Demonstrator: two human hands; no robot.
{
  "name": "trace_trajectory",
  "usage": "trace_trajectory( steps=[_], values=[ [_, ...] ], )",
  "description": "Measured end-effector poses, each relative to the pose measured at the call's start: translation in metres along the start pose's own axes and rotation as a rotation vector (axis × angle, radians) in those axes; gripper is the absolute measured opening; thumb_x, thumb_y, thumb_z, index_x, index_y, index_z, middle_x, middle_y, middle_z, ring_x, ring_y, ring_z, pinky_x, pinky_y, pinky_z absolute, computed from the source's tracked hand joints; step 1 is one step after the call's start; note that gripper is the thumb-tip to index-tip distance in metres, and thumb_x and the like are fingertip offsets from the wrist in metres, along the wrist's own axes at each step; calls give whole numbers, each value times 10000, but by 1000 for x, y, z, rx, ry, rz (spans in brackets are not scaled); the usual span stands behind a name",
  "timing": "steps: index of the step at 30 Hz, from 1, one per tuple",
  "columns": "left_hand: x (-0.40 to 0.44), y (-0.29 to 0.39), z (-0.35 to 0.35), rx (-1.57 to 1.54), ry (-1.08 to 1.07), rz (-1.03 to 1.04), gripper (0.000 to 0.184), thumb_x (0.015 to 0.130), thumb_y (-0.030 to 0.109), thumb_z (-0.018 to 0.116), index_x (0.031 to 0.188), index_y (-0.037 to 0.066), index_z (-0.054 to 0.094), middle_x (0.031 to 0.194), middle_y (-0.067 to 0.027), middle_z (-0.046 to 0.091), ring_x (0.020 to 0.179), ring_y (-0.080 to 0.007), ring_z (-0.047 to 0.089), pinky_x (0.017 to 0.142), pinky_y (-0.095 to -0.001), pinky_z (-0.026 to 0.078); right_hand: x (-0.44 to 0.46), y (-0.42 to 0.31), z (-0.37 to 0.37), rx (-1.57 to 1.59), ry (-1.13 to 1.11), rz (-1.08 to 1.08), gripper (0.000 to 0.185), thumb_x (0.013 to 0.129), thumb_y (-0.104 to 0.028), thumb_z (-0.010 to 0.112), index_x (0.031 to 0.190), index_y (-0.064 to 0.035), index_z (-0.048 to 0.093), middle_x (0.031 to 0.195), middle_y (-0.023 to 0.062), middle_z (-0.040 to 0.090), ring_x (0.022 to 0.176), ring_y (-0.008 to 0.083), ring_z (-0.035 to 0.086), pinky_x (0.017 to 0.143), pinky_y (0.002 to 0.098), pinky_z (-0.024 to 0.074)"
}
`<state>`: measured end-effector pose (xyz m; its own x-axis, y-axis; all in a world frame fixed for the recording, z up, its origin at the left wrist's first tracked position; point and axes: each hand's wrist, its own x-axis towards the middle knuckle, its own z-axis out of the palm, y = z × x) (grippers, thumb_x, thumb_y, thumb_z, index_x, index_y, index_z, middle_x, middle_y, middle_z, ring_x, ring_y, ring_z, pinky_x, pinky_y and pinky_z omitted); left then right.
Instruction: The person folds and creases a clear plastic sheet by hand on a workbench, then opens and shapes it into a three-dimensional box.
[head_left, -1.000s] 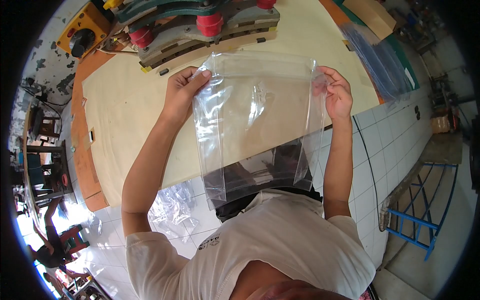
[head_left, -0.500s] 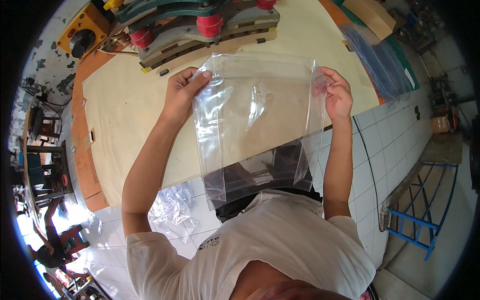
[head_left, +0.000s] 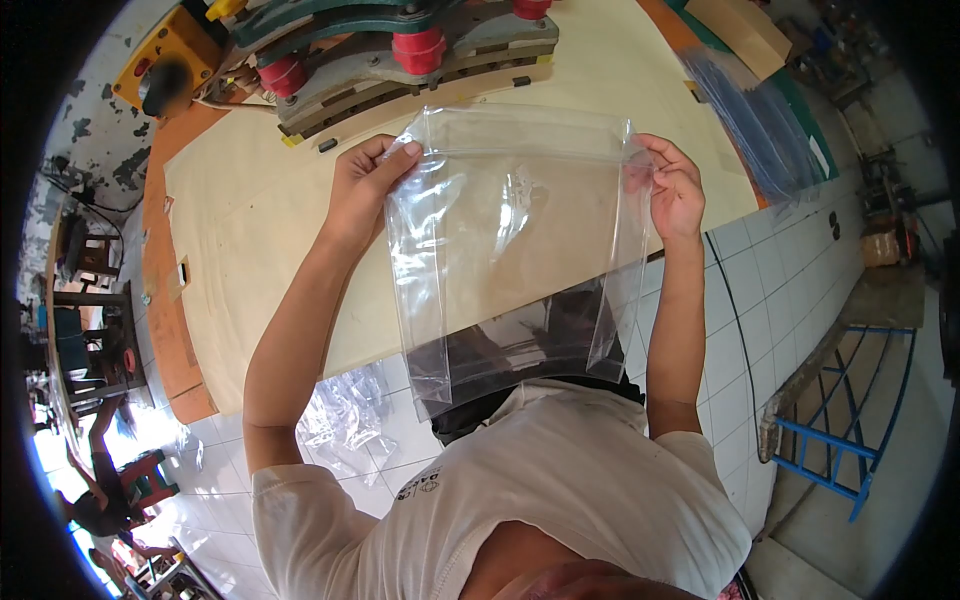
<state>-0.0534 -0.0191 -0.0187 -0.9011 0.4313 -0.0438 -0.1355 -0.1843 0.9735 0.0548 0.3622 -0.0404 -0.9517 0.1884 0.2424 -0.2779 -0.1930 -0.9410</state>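
Note:
A clear plastic bag (head_left: pixel 520 220) with folded sides hangs spread between my two hands, over the table's near edge. My left hand (head_left: pixel 372 178) pinches its upper left corner, thumb on top. At the upper right corner, my right hand (head_left: pixel 675 185) has its fingers closed on the plastic, some of them seen through it. The bag's lower end lies over my dark clothing at the waist. Beyond the bag stands a machine with curved metal bars (head_left: pixel 440 70) and red knobs.
The table (head_left: pixel 260 230) has a cream cover. A yellow control box (head_left: pixel 168 60) stands at back left, clear plastic sheets (head_left: pixel 755 125) and cardboard (head_left: pixel 738 35) at back right. Crumpled plastic (head_left: pixel 348 420) lies on the floor. A blue metal rack (head_left: pixel 845 420) is at right, another person (head_left: pixel 100 500) at far left.

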Motion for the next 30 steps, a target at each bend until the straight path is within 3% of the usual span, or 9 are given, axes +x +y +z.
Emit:
trace_trajectory(
  steps=[8,10,14,19,26,30],
  values=[
    [1,-1,-2,28,-14,-2,171,981,173,678,987,2,689,857,-23,693,733,-74,604,690,-232,481,0,2,-1,11,2,10,555,770,-100,521,1269,133,588,1060,172,712,919,230,696,742,300,521],
    [-1,2,4,-16,22,4,182,966,169,715,934,-6,675,806,-11,664,690,-54,572,633,-224,448,1,2,0,-1,0,5,511,804,-76,532,1270,124,592,1040,162,715,885,210,688,727,287,515],
    [-1,2,3,-21,23,2,176,971,164,709,937,-4,674,804,-9,662,689,-54,570,636,-224,449,1,2,0,-38,5,18,457,863,-56,531,1285,108,595,1026,155,716,815,176,659,696,276,509],
    [0,-2,-1,-138,-65,18,167,988,151,677,946,-11,674,838,-24,667,735,-72,581,676,-243,463,1,-2,12,-87,84,-5,427,937,-20,489,1343,81,574,1001,149,709,720,139,596,654,280,503],
    [3,-7,-8,-242,-87,42,204,1009,163,628,982,-33,677,876,-61,686,762,-112,592,720,-271,465,1,-5,16,-51,199,-8,467,945,-6,471,1403,65,525,1001,122,687,722,134,593,651,290,499],
    [4,-9,-11,-260,-108,72,186,993,100,571,1007,-54,675,889,-88,696,751,-140,604,717,-287,477,1,-3,16,-51,215,-13,470,945,-12,476,1408,57,525,1007,115,685,729,131,594,660,286,502]
  ],
)
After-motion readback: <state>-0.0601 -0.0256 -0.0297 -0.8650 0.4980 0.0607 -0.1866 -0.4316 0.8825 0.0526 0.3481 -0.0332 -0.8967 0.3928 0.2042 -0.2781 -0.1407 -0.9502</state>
